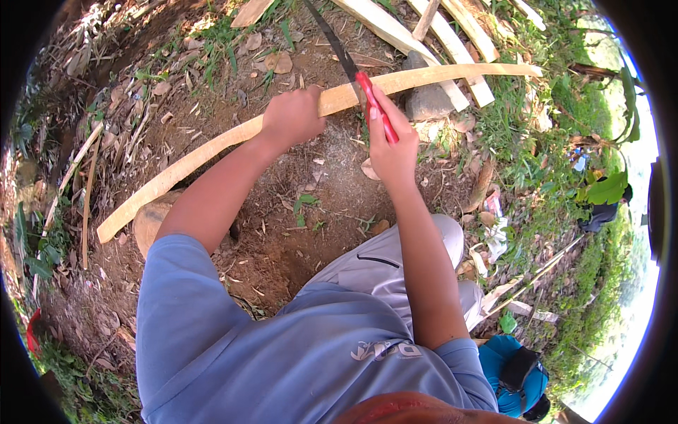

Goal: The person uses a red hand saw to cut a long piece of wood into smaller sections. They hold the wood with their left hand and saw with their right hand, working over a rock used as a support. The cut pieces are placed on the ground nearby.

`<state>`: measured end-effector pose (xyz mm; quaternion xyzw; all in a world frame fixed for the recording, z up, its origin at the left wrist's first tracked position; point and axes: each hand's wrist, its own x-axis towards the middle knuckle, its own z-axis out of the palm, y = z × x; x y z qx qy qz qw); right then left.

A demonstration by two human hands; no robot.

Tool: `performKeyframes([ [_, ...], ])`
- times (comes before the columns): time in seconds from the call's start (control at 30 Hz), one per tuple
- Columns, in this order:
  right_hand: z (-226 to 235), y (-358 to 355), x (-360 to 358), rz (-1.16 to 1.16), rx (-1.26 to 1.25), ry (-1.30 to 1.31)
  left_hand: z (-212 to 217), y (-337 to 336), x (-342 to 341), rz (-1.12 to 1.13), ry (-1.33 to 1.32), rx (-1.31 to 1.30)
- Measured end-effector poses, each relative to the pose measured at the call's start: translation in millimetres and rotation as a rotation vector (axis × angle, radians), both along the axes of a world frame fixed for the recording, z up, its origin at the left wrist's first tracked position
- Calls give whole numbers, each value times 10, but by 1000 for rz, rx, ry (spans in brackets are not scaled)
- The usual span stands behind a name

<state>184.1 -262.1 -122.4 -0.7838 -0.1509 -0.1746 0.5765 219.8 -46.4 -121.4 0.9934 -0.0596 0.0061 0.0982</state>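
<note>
A long pale wooden plank (187,162) bends across the view from lower left to upper right. My left hand (292,119) is closed around it near its middle, knuckles up. In my right hand (394,145) is the red handle of a handsaw (337,46), fingers wrapped round it. The dark blade slants up and away to the left, crossing the plank just right of my left hand. Whether its teeth have cut into the wood cannot be made out. Under the plank lie a cut log (148,222) at left and a grey stone (427,102) at right.
Several pale boards (395,32) lie at the far right, some beneath the plank's end. Bare soil with sawdust (342,166) and dry leaves spreads below my hands. A person in blue (515,374) is at lower right, another in dark clothes (606,205) farther off.
</note>
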Motion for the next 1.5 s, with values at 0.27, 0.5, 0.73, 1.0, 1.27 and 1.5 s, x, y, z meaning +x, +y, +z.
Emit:
performKeyframes([
  [0.27, -213, -1220, -2122, -44, -352, -27, -97, 22, -64, 41, 50, 8],
  [0.5, 465, -1395, -2305, -36, -401, 162, -163, -4, -50, 17, -50, -7],
  [0.73, 163, -129, -327, -7, -24, 72, -100, -5, -6, 9, -51, 15],
  [1.0, -328, -373, -773, -49, -181, -175, -66, 63, -46, -3, -4, -15],
  [1.27, -55, -1496, -2612, -48, -353, 185, -173, 29, -56, 1, -42, -18],
  [1.5, -308, -583, -956, -33, -152, 60, -152, 33, -54, 39, -4, -30],
])
